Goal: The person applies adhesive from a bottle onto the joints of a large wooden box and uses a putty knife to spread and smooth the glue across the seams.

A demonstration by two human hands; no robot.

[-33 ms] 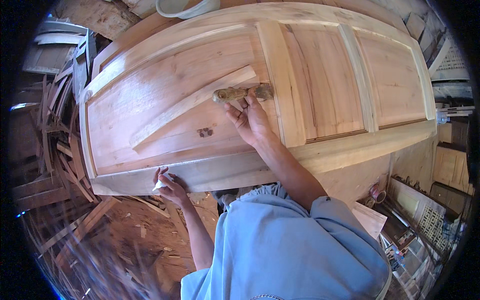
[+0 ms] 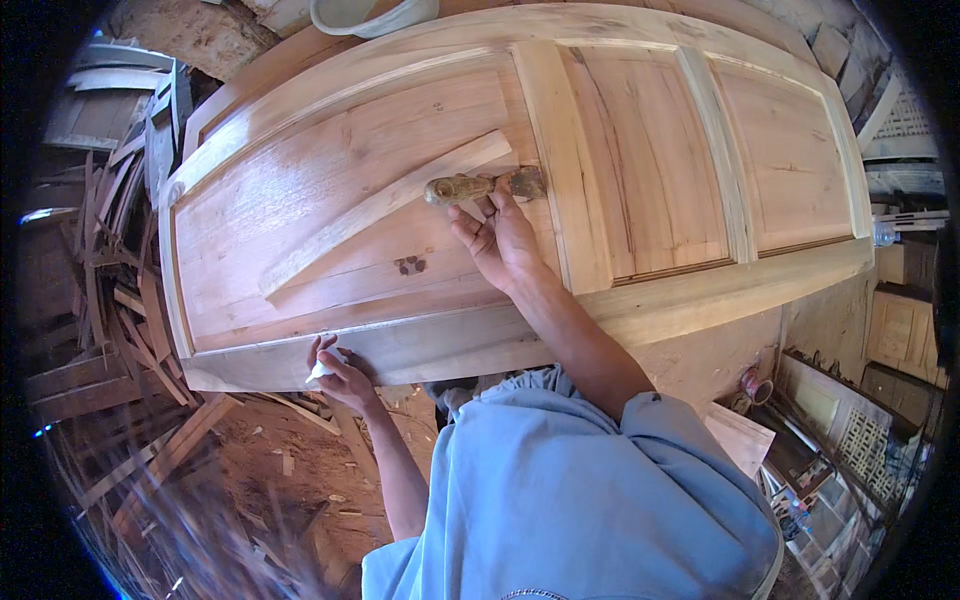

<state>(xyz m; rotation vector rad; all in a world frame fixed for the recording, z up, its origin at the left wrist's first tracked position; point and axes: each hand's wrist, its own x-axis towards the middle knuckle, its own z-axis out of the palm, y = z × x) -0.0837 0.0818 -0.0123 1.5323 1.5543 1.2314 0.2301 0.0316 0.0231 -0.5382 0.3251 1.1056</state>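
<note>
Head view is showing a panelled wooden door (image 2: 620,160) lying flat, with the right hand (image 2: 500,240) closing its fingers around the handle of a brush (image 2: 480,186) and pressing the dark bristles against the upright strip between the panels. The left hand (image 2: 335,370) is resting on the door's near edge, fingers curled around a small white wad (image 2: 322,370), perhaps cloth or paper; what it is exactly is too small to tell. Judging by the surface, the big left panel is looking glossier and warmer in colour than the two panels on the right, so coating seems to be partly done there, with the right panels and the outer frame appearing dry and pale. A curved raised strip (image 2: 385,205) is crossing the left panel diagonally. The wood is showing strong grain and a dark knot. Loose offcuts (image 2: 120,300) and scraps are lying on the dirt floor at the left.
</note>
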